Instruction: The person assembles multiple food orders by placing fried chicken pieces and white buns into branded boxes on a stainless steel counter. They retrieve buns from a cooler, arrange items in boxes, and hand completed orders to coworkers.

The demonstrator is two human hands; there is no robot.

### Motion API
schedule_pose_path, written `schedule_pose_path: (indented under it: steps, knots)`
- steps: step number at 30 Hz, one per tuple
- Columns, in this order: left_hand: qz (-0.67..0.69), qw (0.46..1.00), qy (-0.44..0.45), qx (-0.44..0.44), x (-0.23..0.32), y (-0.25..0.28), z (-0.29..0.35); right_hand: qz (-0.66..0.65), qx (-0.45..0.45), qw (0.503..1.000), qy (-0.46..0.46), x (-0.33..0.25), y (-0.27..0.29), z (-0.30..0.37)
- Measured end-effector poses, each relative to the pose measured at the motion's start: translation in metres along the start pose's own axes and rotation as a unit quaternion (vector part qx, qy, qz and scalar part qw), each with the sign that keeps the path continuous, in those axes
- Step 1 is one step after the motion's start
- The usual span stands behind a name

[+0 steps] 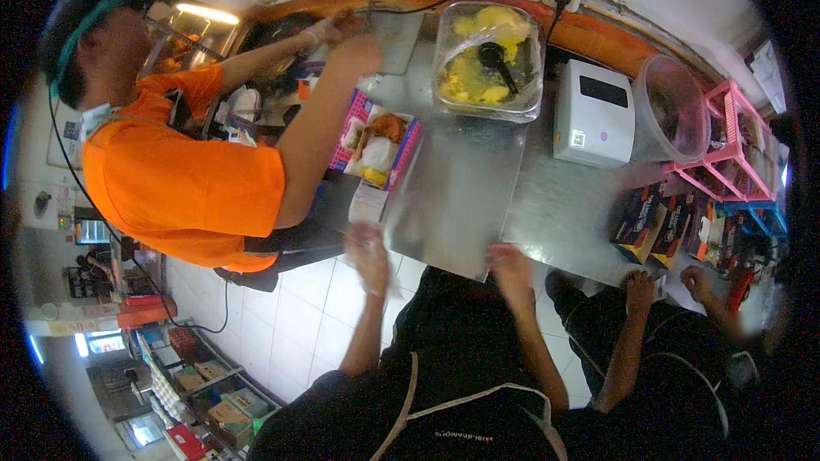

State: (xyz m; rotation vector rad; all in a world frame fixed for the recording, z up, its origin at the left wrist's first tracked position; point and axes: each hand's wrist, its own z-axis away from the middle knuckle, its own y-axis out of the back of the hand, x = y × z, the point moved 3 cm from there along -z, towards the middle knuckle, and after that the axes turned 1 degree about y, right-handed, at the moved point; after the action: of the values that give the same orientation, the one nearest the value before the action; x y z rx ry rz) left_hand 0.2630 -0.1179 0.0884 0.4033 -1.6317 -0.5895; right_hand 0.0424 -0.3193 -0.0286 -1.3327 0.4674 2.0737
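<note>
My left hand point(367, 258), in a clear plastic glove and blurred, is raised off the counter's near edge. Just beyond it are a small white packet point(368, 203) and a pink-and-purple box point(410, 154) holding fried chicken point(386, 127), a white mound that looks like rice point(378, 154) and a yellow piece of food point(374, 176). At the near edge of the metal counter point(461, 196), my right hand point(510, 266) appears to rest with its fingers on the rim; nothing shows in it. Farther back stands a plastic-covered tray point(487, 111) of yellow food with a black spoon point(495, 60).
A person in an orange shirt point(179, 188) reaches over the counter at left. To the right are a white device point(594, 115), a clear tub point(666, 111), a pink rack point(735, 145) and printed boxes point(670, 226). Another person's hand point(640, 290) is near my right arm.
</note>
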Motion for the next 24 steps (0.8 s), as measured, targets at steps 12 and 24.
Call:
schedule_pose_path:
  steps: [12, 24]
  knots:
    - [-0.028, 0.975, -0.054, -0.215, -0.085, -0.020, -0.173, 0.071, -0.024, 0.986, -0.151, 0.009, -0.292, -0.125]
    - [-0.133, 0.948, -0.090, -0.275, -0.109, -0.033, -0.114, -0.089, 0.218, 0.972, 0.024, -0.015, -0.068, -0.018]
